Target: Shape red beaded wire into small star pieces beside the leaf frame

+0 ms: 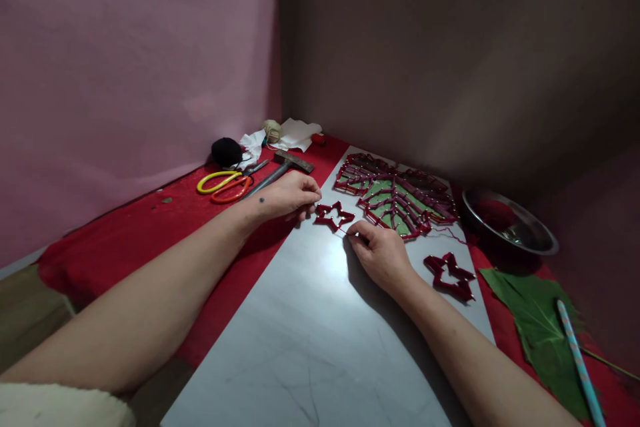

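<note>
A small star of nails wound with dark red yarn [335, 215] stands on a white board [290, 320]. At its left edge is my left hand [295, 195], its thumb and fingers drawn together; whatever they pinch is too small to make out. My right hand [379, 253], just to the star's lower right, pinches a thin red thread [341, 232] that reaches to the star. Farther back on the board lies a large leaf shape of nails [395, 195], strung in red and purple over green. To the right of my right hand stands a second red star [450, 276].
Left of the board, on red cloth [125, 227], lie scissors [227, 185], a hammer [283, 167], a black yarn ball [227, 152], a cream yarn ball [273, 131] and white paper [299, 134]. At right are a metal bowl [543, 238], a green leaf [535, 320] and a turquoise pen-like stick [580, 363].
</note>
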Available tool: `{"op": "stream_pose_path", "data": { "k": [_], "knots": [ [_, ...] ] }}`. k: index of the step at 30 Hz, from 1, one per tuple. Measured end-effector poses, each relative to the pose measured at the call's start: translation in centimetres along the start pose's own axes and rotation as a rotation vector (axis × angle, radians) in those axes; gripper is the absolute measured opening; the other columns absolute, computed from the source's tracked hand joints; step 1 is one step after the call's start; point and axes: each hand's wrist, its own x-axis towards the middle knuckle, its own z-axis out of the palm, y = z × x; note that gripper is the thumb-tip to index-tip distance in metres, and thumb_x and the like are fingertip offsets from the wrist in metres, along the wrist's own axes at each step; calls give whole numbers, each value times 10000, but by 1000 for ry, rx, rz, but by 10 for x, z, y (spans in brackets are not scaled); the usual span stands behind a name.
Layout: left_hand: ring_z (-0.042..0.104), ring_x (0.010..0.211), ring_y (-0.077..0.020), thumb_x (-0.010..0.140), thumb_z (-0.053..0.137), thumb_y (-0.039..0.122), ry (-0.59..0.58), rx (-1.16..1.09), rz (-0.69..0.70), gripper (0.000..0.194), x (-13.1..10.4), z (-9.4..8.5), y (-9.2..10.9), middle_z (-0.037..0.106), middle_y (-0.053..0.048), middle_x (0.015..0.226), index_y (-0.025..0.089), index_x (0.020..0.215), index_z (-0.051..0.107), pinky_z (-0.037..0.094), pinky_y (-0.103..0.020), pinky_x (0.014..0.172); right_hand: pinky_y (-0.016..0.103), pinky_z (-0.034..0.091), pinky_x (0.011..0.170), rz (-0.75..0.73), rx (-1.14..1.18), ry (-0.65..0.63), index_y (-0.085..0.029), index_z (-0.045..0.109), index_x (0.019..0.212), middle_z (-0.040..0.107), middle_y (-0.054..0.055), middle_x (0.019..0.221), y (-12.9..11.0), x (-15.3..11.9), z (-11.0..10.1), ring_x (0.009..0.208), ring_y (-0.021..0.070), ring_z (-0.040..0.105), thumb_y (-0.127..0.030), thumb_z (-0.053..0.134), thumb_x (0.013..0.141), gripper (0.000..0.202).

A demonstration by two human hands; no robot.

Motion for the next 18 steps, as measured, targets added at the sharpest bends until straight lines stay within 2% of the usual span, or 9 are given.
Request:
{"op": "stream_pose_path", "data": {
  "k": [7, 15, 18],
  "knots": [
    [486, 359, -76, 788, 526, 171, 33, 11, 35, 47, -1, 0, 1, 541, 13, 541, 151, 749, 541, 332, -184, 314, 270, 366, 610, 4, -15, -14, -236, 658, 788, 668, 6, 688, -1, 0, -1, 636, 147, 572, -170, 467, 743, 208],
    [506, 388, -81, 766, 539, 210, 62, 59, 41, 67, 5, -1, -8, 559, 4, 570, 150, 785, 561, 341, -193, 355, 267, 362, 612, 4, -9, -16, -227, 658, 784, 672, 12, 696, -1, 0, -1, 644, 145, 576, -157, 475, 740, 201],
    [512, 422, -86, 765, 539, 244, 82, 86, 97, 116, 4, 0, -7, 557, 4, 566, 147, 801, 589, 365, -202, 400, 258, 352, 603, 9, -11, -20, -228, 650, 772, 664, 5, 679, -1, 0, -1, 629, 140, 564, -160, 478, 740, 187]
  ]
}}
